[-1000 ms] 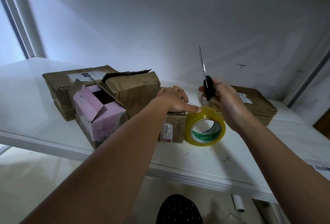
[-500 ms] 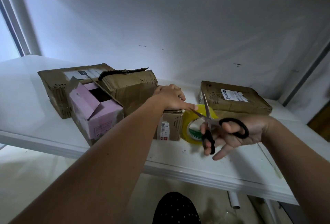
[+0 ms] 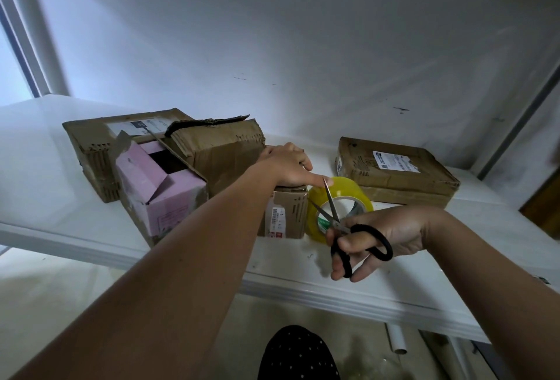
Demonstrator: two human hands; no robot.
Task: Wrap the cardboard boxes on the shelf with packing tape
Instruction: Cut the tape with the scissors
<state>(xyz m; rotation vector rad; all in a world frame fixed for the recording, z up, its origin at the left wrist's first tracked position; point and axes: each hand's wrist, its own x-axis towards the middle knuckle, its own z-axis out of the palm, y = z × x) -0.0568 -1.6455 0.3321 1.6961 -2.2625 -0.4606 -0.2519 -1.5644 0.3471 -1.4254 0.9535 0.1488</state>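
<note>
The boxes are brown cardboard, rough and crumpled; the tape roll is shiny yellow plastic; the scissors have shiny metal blades and dull black handles; the shelf is smooth and white.

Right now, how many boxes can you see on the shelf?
5: small box under the left hand; pink box front left; two brown boxes behind it; flat labelled box right. More may be hidden.

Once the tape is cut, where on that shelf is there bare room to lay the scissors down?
Bare shelf lies along the front edge, under and right of the right hand, and far left of the brown boxes. A narrow strip runs between the tape roll and the flat box. The middle is crowded: pink box, small box, left hand, scissors.
</note>
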